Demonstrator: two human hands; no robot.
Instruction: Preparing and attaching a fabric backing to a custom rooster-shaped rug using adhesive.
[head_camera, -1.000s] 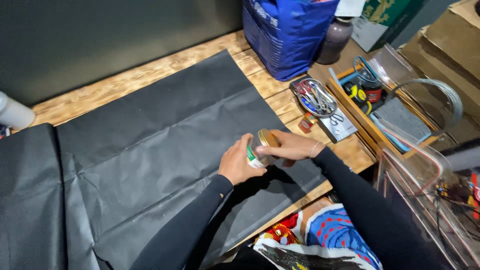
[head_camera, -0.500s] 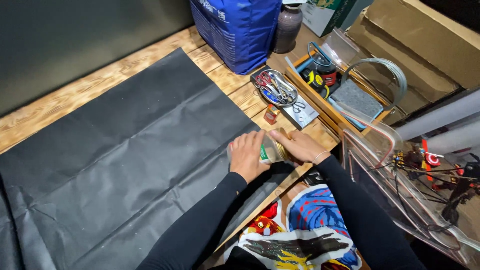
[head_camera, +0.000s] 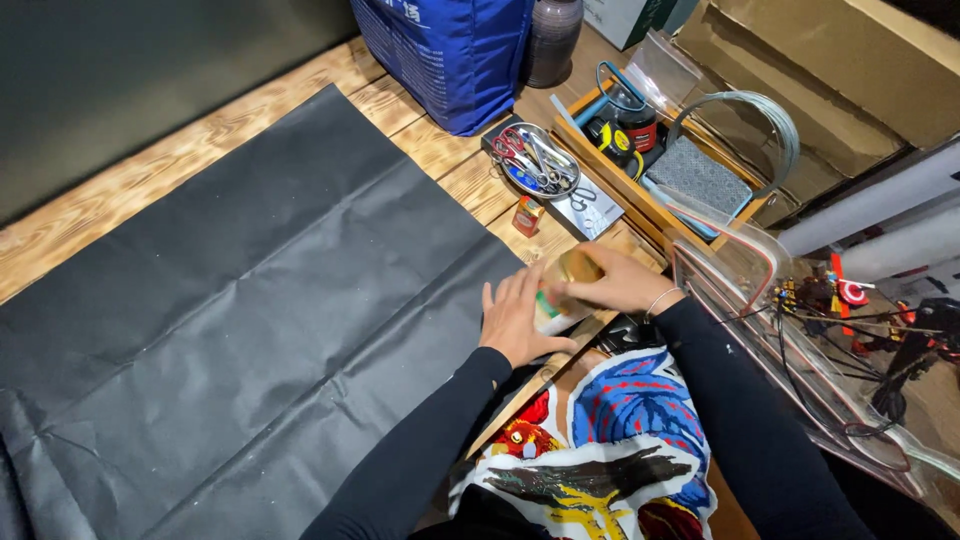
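Scissors in metal tray; tape roll between both hands.

brown roll of packing tape | tilted (partly hidden between both hands) | near edge of creased black paper sheet | on wooden table
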